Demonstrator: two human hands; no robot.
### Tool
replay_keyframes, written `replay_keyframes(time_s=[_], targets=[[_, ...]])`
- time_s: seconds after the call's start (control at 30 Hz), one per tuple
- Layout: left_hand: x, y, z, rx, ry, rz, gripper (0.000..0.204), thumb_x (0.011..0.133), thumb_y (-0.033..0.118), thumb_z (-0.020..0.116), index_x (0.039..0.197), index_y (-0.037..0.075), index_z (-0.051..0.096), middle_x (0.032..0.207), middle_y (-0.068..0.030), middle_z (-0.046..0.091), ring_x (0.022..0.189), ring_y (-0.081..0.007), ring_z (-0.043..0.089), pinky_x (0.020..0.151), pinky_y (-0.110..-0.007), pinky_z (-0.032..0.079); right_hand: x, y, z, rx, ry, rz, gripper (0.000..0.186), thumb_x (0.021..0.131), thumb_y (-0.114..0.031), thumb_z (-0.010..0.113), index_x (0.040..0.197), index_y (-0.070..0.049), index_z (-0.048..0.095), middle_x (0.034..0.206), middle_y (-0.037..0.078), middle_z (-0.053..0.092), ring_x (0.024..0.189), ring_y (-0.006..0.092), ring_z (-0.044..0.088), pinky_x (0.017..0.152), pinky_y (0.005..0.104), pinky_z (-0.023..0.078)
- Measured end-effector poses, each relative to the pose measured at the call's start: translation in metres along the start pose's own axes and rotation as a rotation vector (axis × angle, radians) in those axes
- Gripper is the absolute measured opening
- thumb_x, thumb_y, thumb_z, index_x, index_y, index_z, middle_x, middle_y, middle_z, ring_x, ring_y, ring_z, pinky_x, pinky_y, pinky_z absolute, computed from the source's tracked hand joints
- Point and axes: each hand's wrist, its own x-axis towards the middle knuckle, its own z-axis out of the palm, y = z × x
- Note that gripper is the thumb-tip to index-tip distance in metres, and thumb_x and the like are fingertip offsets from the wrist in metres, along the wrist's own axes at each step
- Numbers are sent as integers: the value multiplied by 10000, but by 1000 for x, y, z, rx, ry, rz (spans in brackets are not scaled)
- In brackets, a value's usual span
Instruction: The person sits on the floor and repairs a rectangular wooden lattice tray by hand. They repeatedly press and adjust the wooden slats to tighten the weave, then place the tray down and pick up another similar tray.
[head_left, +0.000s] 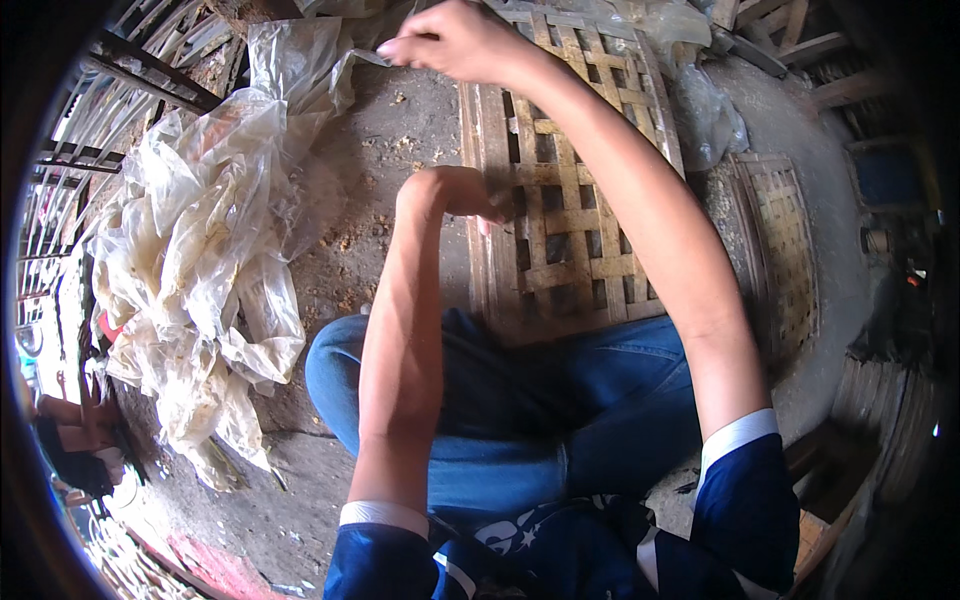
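Note:
In front of my crossed legs lies a woven bamboo lattice rack (pixel 567 215) with a wooden side bar. My left hand (pixel 455 192) is bent at the wrist over the rack's left bar; its fingers point down, partly hidden and blurred. At the far end, my right hand (pixel 452 42) reaches across to the left, fingers closed together at the corner of a clear plastic sheet (pixel 290 60). The pinched edge stretches from the fingertips toward the rest of the sheet. Whether my left fingers touch the rack is unclear.
A large heap of crumpled clear plastic (pixel 190 240) covers the floor on the left. Another lattice rack (pixel 780 235) stands to the right, with more plastic (pixel 708 120) beyond it. Crumbs lie on the concrete floor (pixel 375 170). Wooden pieces (pixel 800 40) lie at the far right.

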Motion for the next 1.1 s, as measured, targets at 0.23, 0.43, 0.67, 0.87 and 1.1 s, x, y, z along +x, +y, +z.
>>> replay_keyframes(time_s=[0.23,0.43,0.67,0.87,1.1], targets=[[-6,3,-1,4,5,-18,366,866,541,649,944,219,806,1066,-59,733,1005,-211,654,913,-369,505,-24,7,-13,77,381,-84,139,833,-192,764,905,-73,773,803,99,736,716,178,687,660,329,533],[-10,8,-3,-24,7,-37,380,863,561,668,946,216,804,1047,-39,724,961,-194,641,844,-359,510,-61,126,9,-162,496,-31,204,938,-233,689,1076,-86,721,1061,65,739,930,152,687,854,327,552],[-20,13,-4,-83,31,-19,393,856,575,683,979,219,799,1005,-16,717,923,-176,617,842,-350,514,-106,175,72,-136,463,128,266,873,-157,724,1127,-87,687,1113,76,679,1006,218,658,875,341,528],[12,-48,-2,-125,651,-78,359,880,414,674,1170,205,707,1076,-123,713,933,-290,683,855,-408,546,-114,177,98,-121,613,66,293,867,-187,732,1143,-104,678,1133,86,636,1071,254,630,925,373,502],[51,-41,20,-114,1258,78,418,887,217,658,1304,223,634,1164,-166,631,1090,-359,602,935,-443,510,-113,182,107,-130,727,-49,233,869,-184,713,1067,-66,687,1096,115,645,1041,289,638,927,380,496]])
